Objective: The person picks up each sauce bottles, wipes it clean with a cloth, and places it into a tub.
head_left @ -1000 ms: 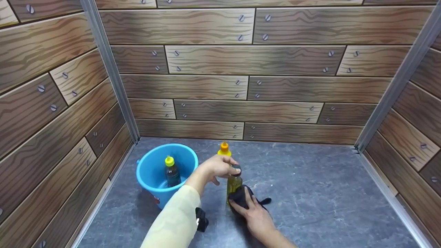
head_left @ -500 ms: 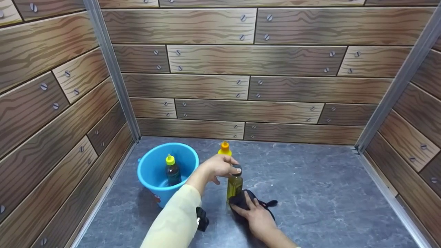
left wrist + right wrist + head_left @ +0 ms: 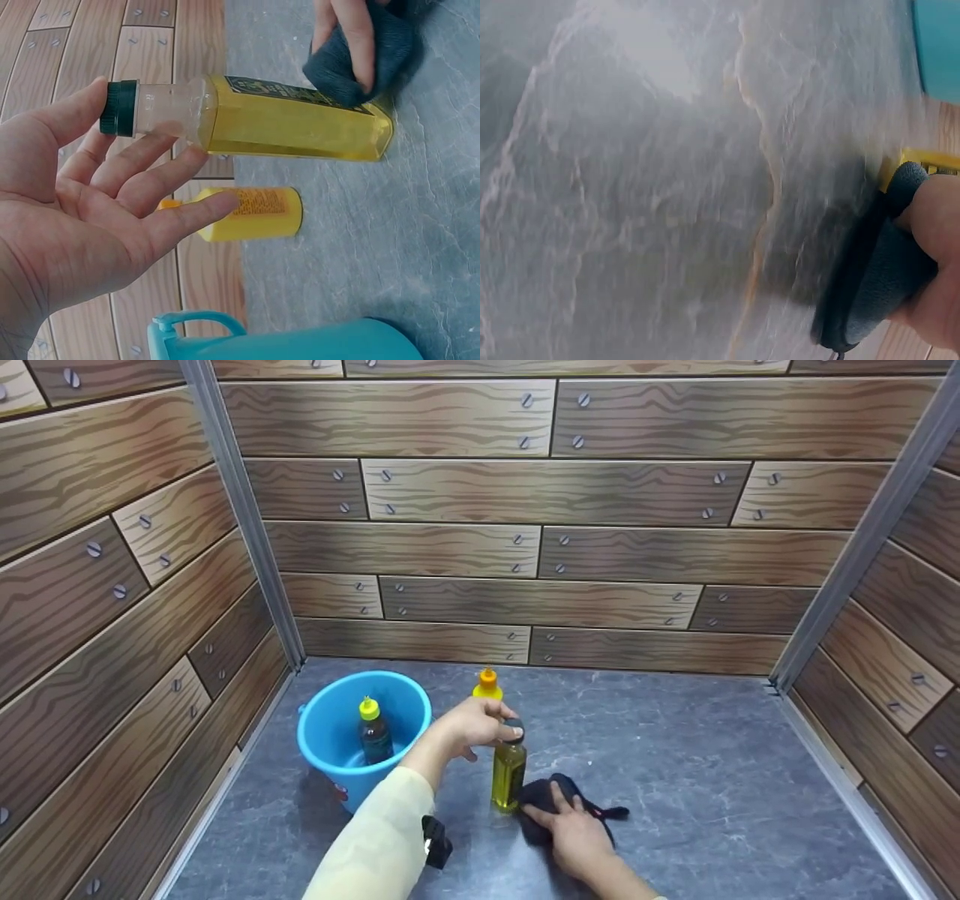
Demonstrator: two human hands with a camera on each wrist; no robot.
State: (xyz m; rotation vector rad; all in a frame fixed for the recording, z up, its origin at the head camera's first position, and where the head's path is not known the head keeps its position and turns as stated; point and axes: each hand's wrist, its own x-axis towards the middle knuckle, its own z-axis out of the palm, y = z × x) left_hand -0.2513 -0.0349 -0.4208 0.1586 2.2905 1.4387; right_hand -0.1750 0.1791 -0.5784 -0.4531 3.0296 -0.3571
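A clear bottle of yellow-green oil (image 3: 508, 774) stands upright on the grey surface. My left hand (image 3: 478, 724) holds it by the dark cap (image 3: 118, 109), thumb on the cap's top and fingers by the neck. Just right of the bottle's base, my right hand (image 3: 579, 834) grips a dark cloth (image 3: 399, 46) with a strap loop. In the left wrist view the cloth overlaps the bottle's lower label; the right wrist view shows it bunched under the fingers. Behind the left hand is a yellow bottle (image 3: 262, 212) with an orange cap, partly hidden in the head view.
A blue bucket (image 3: 319, 757) stands on the left, close to the left forearm. Inside it is a dark bottle (image 3: 375, 741) with a yellow cap. Wood-patterned panels (image 3: 450, 495) wall the grey marbled surface (image 3: 697, 765) at the back and sides.
My right hand has slid the cloth to the right, from over the oil bottle's lower part to beside its base, uncovering it. The left hand and the bottle stay put.
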